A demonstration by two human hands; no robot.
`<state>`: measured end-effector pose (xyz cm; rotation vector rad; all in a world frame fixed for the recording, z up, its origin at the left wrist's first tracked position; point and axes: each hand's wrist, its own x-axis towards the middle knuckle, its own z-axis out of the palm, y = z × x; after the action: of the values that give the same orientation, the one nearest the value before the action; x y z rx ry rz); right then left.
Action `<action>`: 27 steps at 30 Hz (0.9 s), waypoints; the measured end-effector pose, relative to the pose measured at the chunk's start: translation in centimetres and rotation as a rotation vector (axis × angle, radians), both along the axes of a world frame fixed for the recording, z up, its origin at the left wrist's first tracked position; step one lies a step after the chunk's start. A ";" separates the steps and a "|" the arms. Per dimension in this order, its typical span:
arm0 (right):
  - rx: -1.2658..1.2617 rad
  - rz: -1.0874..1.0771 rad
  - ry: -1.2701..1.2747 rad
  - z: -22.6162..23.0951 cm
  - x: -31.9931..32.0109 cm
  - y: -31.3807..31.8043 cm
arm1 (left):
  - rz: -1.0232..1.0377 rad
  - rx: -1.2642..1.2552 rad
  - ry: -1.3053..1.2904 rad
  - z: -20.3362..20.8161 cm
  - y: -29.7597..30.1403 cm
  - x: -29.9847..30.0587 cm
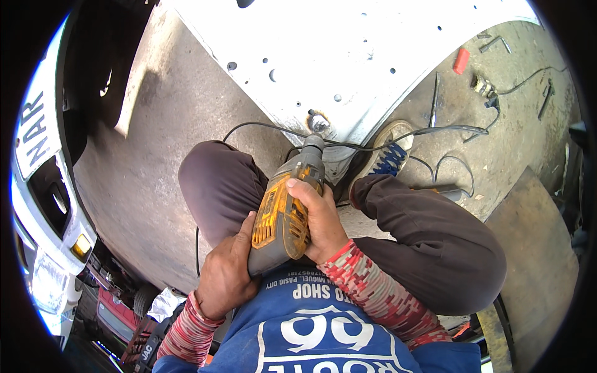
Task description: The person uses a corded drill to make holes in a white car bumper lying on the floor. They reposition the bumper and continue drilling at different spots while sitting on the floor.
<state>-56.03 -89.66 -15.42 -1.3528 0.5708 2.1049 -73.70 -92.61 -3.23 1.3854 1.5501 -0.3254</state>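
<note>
Between my knees I hold a yellow and grey power drill [283,208], its chuck pointing away from me at a white metal panel [323,56]. My left hand [227,273] is wrapped around the rear end of the drill, with the thumb lying along its side. My right hand [318,217] grips the body from the right, thumb on top. The chuck meets the panel's near corner beside a scorched, bare-metal spot [319,122]. Whether the bit touches the metal cannot be made out. The fingers under the drill are hidden.
Black cable [429,130] crosses by the chuck and my shoe [390,155]. On the concrete at right lie a red block [461,61], a thin rod [435,99] and a cable connector [482,86]. A flat sheet [532,248] is at right; a white vehicle [46,205] stands at left.
</note>
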 end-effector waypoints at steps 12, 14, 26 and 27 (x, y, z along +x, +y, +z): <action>0.007 0.002 0.012 -0.7 0.5 1.1 | -0.033 0.053 -0.015 -0.4 1.4 0.9; 0.014 -0.004 0.015 -0.8 0.7 1.8 | 0.027 0.025 -0.001 0.0 2.3 1.7; -0.053 0.034 0.067 -0.7 3.2 5.0 | 0.051 -0.135 0.066 1.3 7.3 5.6; -0.042 0.033 0.076 -0.7 3.4 5.1 | 0.049 -0.133 0.069 1.3 7.4 5.8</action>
<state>-52.60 -84.55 -16.16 -1.3180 0.6305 2.1903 -67.87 -85.17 -1.94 1.2426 1.5860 -0.4425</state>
